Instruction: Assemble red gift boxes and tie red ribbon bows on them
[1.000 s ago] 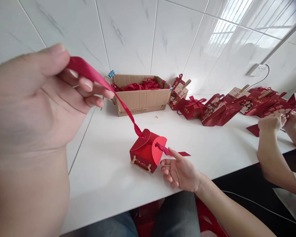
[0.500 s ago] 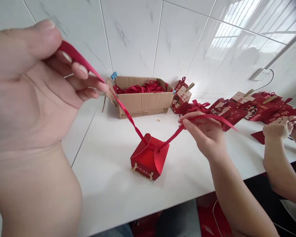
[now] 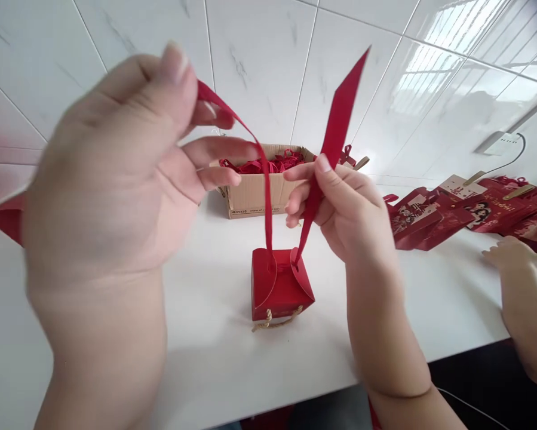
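A small red gift box (image 3: 281, 286) with a twisted gold cord handle (image 3: 279, 324) at its front stands on the white table (image 3: 232, 370). A red ribbon (image 3: 267, 203) runs through holes in its top flaps, and both ends rise from it. My left hand (image 3: 129, 155), large and near the camera, pinches one end between thumb and index finger while its other fingers are loosely spread. In my right hand (image 3: 340, 209) the other end is pinched between thumb and fingers, its slanted tip sticking up. Neither hand touches the box.
Behind the hands, a cardboard carton (image 3: 254, 194) full of red ribbons stands against the tiled wall. Decorated red boxes (image 3: 429, 215) crowd the right. A co-worker's hand (image 3: 514, 254) rests over the table there. A red piece (image 3: 6, 221) shows at far left.
My right hand has moved left and up, closer to my left hand, and its ribbon end now points up. The box sits more squarely to me. The co-worker's hand has opened and lowered.
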A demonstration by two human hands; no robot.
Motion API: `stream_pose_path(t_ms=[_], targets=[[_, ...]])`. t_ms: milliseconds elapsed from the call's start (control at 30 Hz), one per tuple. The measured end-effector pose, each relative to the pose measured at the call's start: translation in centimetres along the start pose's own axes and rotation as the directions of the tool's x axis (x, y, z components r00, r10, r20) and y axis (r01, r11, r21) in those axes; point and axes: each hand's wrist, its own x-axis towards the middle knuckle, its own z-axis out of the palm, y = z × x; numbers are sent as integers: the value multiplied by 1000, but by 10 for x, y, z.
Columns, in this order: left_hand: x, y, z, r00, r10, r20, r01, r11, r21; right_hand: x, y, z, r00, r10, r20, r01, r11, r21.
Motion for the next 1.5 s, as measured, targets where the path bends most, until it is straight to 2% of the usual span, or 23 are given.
stream_pose_path(t_ms=[67,133,300,367,400,467,567,633,700,800,867,933,1033,1100,1200,1267,1333,1433,1500], targets=[[-2,-6,7,988,69,137,-63,997,-48,1,5,0,999,9,-39,-8,1000,6],[-2,-14,12,973,59,221,-35,993,-112,2,6,-1,997,31,-65,-31,999,-7],[0,-27,19,949,-48,312,98,984,-149,-1,-3,-5,987,145,65,-142,989,-51],[-1,-29,21,936,-37,351,81,990,-111,-2,-4,-7,988,111,103,-95,984,-149],[-2,-30,21,933,-7,361,37,996,-76,-2,-4,-8,989,88,119,-62,977,-203],[-3,-32,21,928,79,365,-92,996,20,0,0,-10,987,65,144,-24,962,-271],[-2,-37,20,916,159,368,-232,959,161,6,8,-16,985,76,154,-37,969,-244],[2,-41,18,927,132,351,-225,945,237,11,13,-22,983,96,155,-68,982,-174],[6,-46,16,951,44,305,-146,937,319,14,16,-26,979,117,167,-99,989,-111],[10,-51,14,942,-96,322,-32,929,369,17,17,-29,969,132,209,-124,991,-51],[10,-51,14,931,-74,357,-51,943,328,18,18,-29,961,144,238,-141,990,-30],[8,-47,14,941,18,338,-120,952,283,19,18,-29,958,158,241,-162,987,-4],[3,-37,12,947,97,305,-200,924,326,20,19,-32,968,154,198,-169,984,59],[0,-30,11,951,63,304,-192,889,416,21,19,-34,970,150,189,-169,982,89],[-3,-26,11,945,-49,323,-124,861,493,20,18,-35,952,167,258,-197,976,95],[-2,-28,13,916,-105,387,-102,873,478,19,17,-34,931,178,320,-218,971,95],[-2,-32,16,889,-112,444,-98,901,423,18,17,-33,916,179,359,-231,967,107],[-2,-35,19,913,-19,408,-132,932,338,18,17,-34,912,174,371,-240,960,142],[-2,-35,19,925,71,373,-208,917,340,19,17,-36,919,163,359,-238,955,177]])
